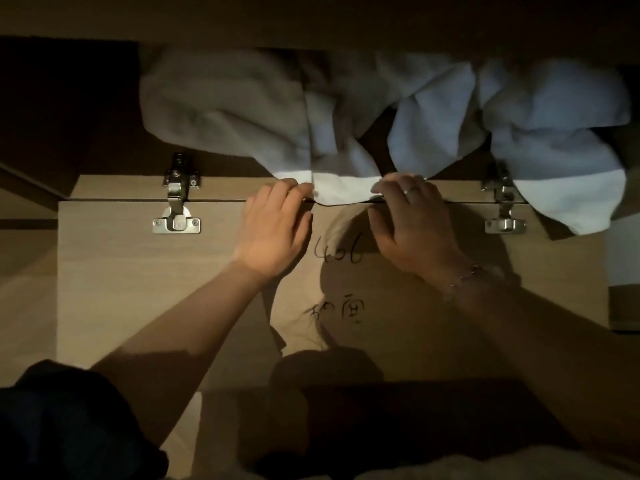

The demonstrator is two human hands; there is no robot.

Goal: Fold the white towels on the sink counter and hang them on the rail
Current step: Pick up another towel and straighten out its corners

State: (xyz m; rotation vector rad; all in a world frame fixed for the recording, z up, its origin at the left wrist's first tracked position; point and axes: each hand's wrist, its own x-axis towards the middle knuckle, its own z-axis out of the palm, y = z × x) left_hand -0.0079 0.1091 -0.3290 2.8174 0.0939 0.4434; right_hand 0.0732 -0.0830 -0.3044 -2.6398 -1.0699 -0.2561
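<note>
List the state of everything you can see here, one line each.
left hand: pinches the middle towel's edge
right hand: pinches the same edge
middle towel: crumpled, unfolded
left towel: crumpled, untouched
right towel: crumpled, drooping over the door
cabinet door: open, inner face showing

The upper folds of the rumpled white terry towels [433, 109] fade into deep shadow beneath a brown wooden ledge [311, 19]. One towel covers part of the right silver metal hinge [504, 225]. The black handwritten marks [337, 252] lie in shadow, unreadable. A dark sleeve [69, 427] is cut off lower left.
</note>
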